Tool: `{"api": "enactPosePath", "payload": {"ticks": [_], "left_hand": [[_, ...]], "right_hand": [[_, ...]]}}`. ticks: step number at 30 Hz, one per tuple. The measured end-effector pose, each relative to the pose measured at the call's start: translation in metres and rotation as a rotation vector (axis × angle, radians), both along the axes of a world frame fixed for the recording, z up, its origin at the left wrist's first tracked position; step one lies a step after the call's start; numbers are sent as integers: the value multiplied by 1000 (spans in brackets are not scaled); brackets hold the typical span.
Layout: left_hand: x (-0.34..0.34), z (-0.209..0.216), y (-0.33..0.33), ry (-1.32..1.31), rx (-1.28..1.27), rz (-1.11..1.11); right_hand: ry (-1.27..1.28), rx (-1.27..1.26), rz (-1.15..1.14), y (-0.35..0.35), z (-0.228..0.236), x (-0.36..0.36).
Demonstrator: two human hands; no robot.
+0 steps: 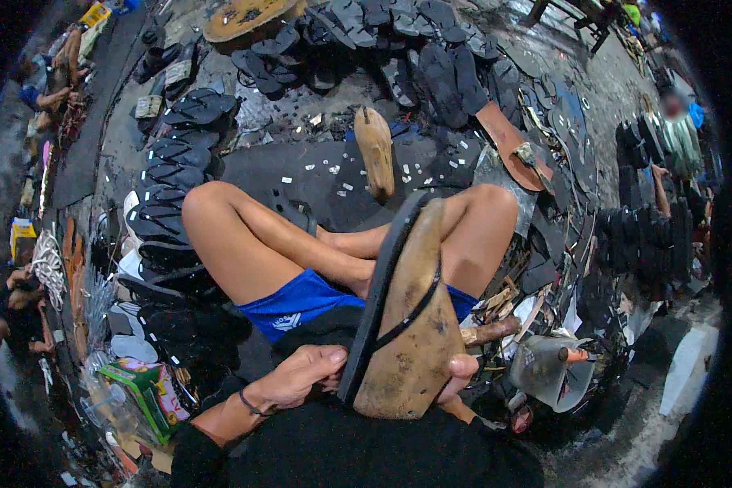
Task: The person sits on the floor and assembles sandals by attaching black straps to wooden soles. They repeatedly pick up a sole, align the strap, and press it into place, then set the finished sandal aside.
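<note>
In front of my lap stands a worn wooden shoe last [411, 358], tilted upright, with a black flip-flop [376, 305] fitted on it. The flip-flop's thin strap runs across the last, and its sole lies along the left side. My right hand [459, 376] grips the last near its lower right edge; most of its fingers are hidden behind the wood. Beside the lower sole edge, my left hand [305, 376] is closed, thumb against curled fingers. Whatever it may pinch there cannot be made out. A second wooden last [374, 150] lies on the black mat beyond my crossed legs.
Black flip-flops [179, 154] line the left side, and more footwear [443, 85] curves across the far side. A brown sole [512, 146] lies at the far right. Near my right knee stand a hammer [573, 355] and a pale container [549, 378]. Other people [57, 89] sit at both edges.
</note>
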State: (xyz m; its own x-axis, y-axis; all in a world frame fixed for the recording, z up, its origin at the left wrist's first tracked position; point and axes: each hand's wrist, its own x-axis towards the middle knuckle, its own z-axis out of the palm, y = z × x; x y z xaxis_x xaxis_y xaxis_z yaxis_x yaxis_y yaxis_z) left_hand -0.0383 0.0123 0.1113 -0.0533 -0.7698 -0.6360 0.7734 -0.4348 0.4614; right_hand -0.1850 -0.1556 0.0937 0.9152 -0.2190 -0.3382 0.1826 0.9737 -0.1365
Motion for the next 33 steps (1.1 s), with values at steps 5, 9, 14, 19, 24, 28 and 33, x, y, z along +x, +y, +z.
{"api": "enactPosePath", "payload": {"ticks": [5, 9, 14, 19, 24, 28, 33], "left_hand": [[-13, -38, -17, -201, -348, 142], [7, -26, -13, -368, -281, 229], [41, -42, -10, -677, -117, 172], [16, -92, 9, -942, 12, 182], [18, -92, 13, -625, 28, 277], [9, -108, 24, -509, 35, 347], [38, -93, 24, 172, -109, 572]], "right_hand": [[26, -370, 124, -17, -10, 23], [42, -889, 170, -35, -20, 39], [138, -979, 482, -24, -50, 79], [245, -1080, 442, 27, -113, 76], [296, -1235, 427, 25, -112, 68], [277, -1013, 554, 19, -112, 72], [266, -1192, 504, 20, -124, 68]]}}
